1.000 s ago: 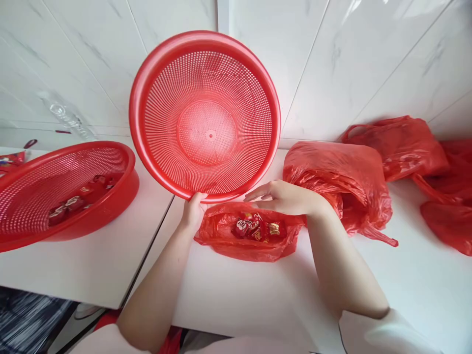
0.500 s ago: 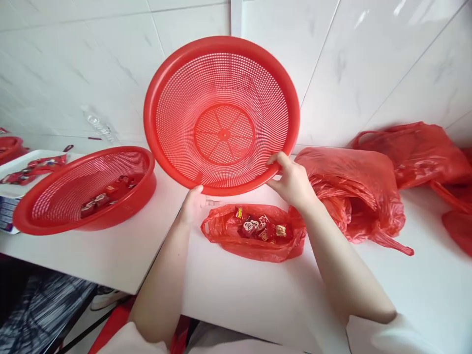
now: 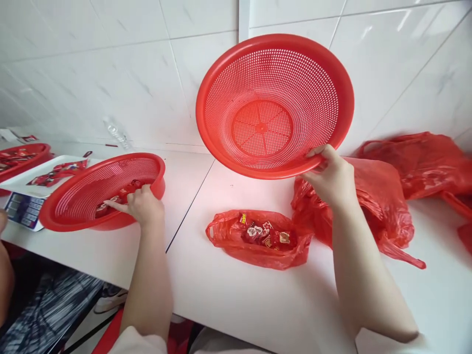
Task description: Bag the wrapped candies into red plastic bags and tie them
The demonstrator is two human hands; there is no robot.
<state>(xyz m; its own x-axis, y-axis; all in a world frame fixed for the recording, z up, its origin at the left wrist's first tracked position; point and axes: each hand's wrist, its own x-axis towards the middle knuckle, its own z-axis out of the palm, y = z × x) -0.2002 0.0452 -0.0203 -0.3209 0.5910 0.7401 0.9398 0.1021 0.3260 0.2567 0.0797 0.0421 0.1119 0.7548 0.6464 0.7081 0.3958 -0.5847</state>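
Observation:
My right hand (image 3: pixel 330 172) grips the lower right rim of a red plastic colander (image 3: pixel 261 128). The colander is tilted up, its bare perforated inside facing me. Over the near right rim of a second red colander (image 3: pixel 101 223) reaches my left hand (image 3: pixel 145 204). One finger stretches left above small red wrapped packets (image 3: pixel 110 204) inside; the others are bent and partly hidden, with nothing seen in them. Between my arms a red plastic bag (image 3: pixel 258 255) lies with its mouth spread, showing red packets (image 3: pixel 263 233).
Full red bags (image 3: pixel 379 191) stand at right. Beyond the left colander are a white tray (image 3: pixel 22 184) with packets, a scale (image 3: pixel 24 211) and another red basket (image 3: pixel 44 150). A clear plastic bottle (image 3: pixel 116 132) lies by the tiled wall. Part of another person's arm (image 3: pixel 5 275) shows at left.
My left hand has left the lifted colander's rim and moved left into the other colander. My right hand still holds the lifted one, now farther right in view; the view has also shifted.

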